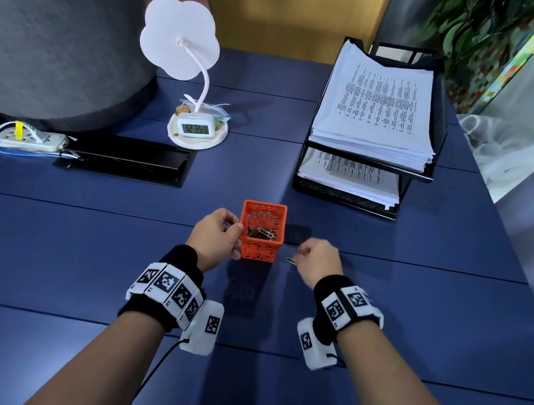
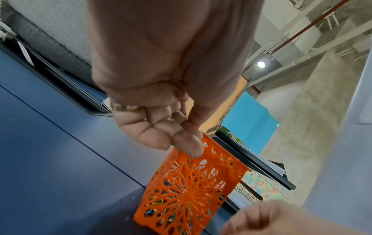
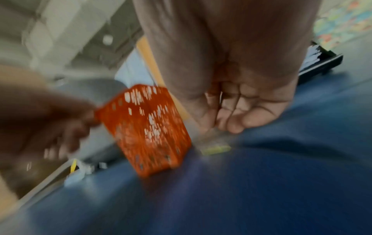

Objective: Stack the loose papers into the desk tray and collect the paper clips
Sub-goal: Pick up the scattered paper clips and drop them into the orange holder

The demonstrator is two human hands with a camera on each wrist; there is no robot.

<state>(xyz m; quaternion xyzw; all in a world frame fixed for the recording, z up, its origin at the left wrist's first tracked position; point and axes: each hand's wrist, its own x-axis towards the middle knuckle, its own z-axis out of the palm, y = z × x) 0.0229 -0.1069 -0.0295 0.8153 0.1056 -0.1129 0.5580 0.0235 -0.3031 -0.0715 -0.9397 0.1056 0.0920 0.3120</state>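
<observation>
An orange lattice basket (image 1: 262,231) (image 2: 187,190) (image 3: 147,127) stands on the blue desk (image 1: 76,260) and holds several paper clips (image 1: 266,233). My left hand (image 1: 216,240) (image 2: 161,127) grips its left wall near the rim. To its right, my right hand (image 1: 318,258) (image 3: 231,111) hovers low with fingers curled toward the thumb. A green paper clip (image 1: 291,260) (image 3: 216,149) lies on the desk just off those fingertips; the blur hides whether they touch it. At the back right stands a black two-tier desk tray (image 1: 368,163) with stacked printed papers (image 1: 376,107) on both levels.
A white flower-shaped lamp with a digital clock (image 1: 197,122) stands at the back centre. A power strip (image 1: 30,139) and a flat black cable cover (image 1: 126,158) lie at the left, below a large grey upholstered shape (image 1: 60,25). The desk's right edge runs beside the tray.
</observation>
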